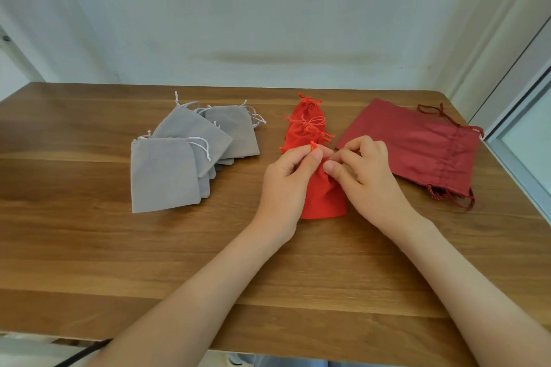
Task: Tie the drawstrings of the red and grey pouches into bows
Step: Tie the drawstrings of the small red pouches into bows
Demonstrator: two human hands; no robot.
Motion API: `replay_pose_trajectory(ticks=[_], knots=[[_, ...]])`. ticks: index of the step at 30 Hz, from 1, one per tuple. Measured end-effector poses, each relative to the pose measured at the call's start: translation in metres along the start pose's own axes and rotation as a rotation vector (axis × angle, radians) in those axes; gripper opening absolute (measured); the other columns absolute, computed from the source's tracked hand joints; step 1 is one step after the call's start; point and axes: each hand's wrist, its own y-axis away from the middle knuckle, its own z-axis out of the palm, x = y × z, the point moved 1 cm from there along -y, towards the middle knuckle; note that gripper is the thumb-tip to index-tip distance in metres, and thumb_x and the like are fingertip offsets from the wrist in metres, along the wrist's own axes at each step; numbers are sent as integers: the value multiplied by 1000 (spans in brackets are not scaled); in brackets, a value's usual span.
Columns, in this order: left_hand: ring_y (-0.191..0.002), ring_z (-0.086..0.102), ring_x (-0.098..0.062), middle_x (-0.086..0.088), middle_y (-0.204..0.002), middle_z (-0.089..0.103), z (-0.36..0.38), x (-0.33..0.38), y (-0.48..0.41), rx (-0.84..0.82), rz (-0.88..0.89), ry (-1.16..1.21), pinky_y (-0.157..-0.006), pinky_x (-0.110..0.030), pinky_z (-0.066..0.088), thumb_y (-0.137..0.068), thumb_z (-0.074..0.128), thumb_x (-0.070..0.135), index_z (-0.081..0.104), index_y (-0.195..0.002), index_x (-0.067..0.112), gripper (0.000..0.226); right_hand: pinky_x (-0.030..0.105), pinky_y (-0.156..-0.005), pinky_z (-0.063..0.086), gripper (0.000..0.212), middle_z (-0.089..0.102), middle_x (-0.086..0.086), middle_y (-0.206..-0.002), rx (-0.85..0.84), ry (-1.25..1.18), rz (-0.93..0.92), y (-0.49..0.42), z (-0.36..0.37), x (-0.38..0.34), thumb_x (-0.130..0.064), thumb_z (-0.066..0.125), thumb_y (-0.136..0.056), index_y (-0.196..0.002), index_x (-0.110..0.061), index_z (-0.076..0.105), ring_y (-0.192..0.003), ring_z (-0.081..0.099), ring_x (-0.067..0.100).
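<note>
A bright red pouch (323, 198) lies on the wooden table (119, 247) between my hands, its gathered neck pointing away from me. My left hand (290, 176) pinches a red drawstring loop (313, 145) at the neck. My right hand (365, 171) pinches the other cord end right beside it. Behind this pouch lies a row of more bright red pouches (304, 128) with knotted strings. To the left sits a fanned pile of several grey pouches (167, 173) with loose white drawstrings (202, 147).
Large dark red drawstring bags (417, 146) lie stacked at the right, close to the table's right edge and a window frame (518, 140). A white wall stands behind the table. A dark cable (80, 354) hangs below the near left edge.
</note>
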Motion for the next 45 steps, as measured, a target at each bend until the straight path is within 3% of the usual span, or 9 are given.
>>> replay_pose_trajectory(ticks=[5,12,16,18,23,28,34,40,45], knots=[[-88,63,-6,10,-81,70,-2,-4,-3,-2,-49,17,-86,-26,48,-95,55,16,72,-89,27,22,28,-84,21,41,47,-5,-99,-24,71,-12,1,-2,5,-49,49,-84,-76,-14,69,-98,31,13],[-78,60,3,14,-76,65,-3,-9,-3,44,55,-280,-75,-12,43,-96,53,16,62,-114,25,22,27,-76,13,28,50,-7,-97,-44,144,69,-1,-7,12,-36,61,-89,-66,-19,60,-99,30,11],[-74,63,-9,7,-71,68,-2,-10,-3,103,35,-247,-66,-13,40,-91,60,16,50,-100,21,14,36,-86,31,40,50,0,-88,-150,-199,387,-4,-10,9,-34,54,-94,-69,-3,55,-97,43,21],[-72,63,-6,5,-73,69,-1,-12,-4,108,2,-211,-66,-13,41,-90,62,14,54,-92,21,10,34,-85,32,38,49,0,-84,-136,-462,465,-4,-10,4,-34,53,-94,-67,-8,51,-91,45,17],[-77,62,-6,5,-79,70,-1,-20,-7,125,-13,-209,-74,-20,45,-89,63,14,66,-83,24,12,15,-68,39,25,54,-5,-71,-230,-798,332,-1,-7,-11,-7,42,-95,-73,-8,54,-68,48,5],[-77,61,0,18,-73,69,-2,-20,-8,148,-19,-215,-75,-17,44,-88,63,14,68,-76,32,23,23,-69,41,14,56,2,-80,-230,-657,239,2,-2,-10,-2,48,-95,-89,-4,60,-73,49,12],[-80,61,-5,10,-81,70,-3,-22,-8,137,-59,-278,-76,-23,45,-90,60,17,72,-79,24,18,30,-72,45,19,60,-7,-76,-123,-279,76,5,6,-6,-1,55,-88,-86,-19,60,-72,54,8],[-86,62,-5,9,-86,71,-5,-19,-8,109,-80,-314,-79,-24,45,-92,57,20,73,-87,20,17,12,-66,41,20,61,-10,-78,-34,-251,40,11,10,-13,1,58,-87,-89,-19,58,-70,56,2],[-86,61,-5,10,-87,70,-3,-19,-6,92,-84,-323,-83,-28,47,-92,57,22,73,-93,17,17,16,-63,42,33,61,-1,-71,-40,-343,97,9,7,-12,-1,60,-88,-108,-23,44,-62,55,5]])
